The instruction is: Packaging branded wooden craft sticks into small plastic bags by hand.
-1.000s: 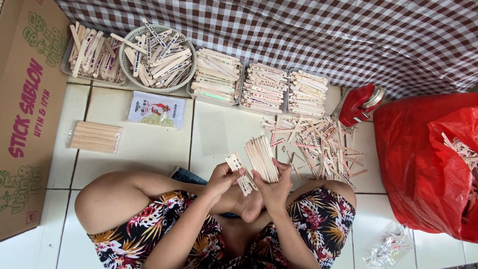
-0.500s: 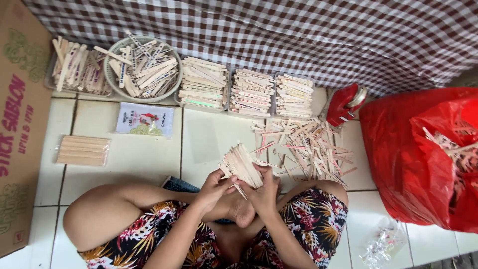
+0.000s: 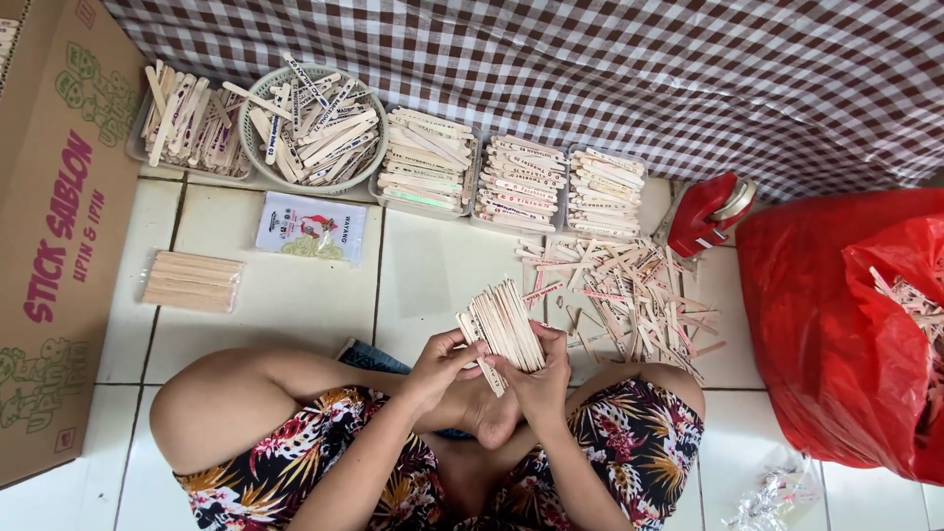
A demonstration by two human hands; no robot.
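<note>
Stick bundle (image 3: pixel 504 324): held over the lap, long axis tilted, tips pointing up-left toward the trays.
Right hand (image 3: pixel 540 382): closed around the bundle's lower end.
Left hand (image 3: pixel 442 364): fingers pinching its left edge.

free: bare tile (image 3: pixel 295 324) ahead-left | blocked: loose stick pile (image 3: pixel 629 290) right, trays (image 3: pixel 521 182) beyond

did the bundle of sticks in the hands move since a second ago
Yes. The bundle of sticks sat closer to the loose stick pile then; both hands now hold it slightly further left of the pile, tilted the same way.
</note>
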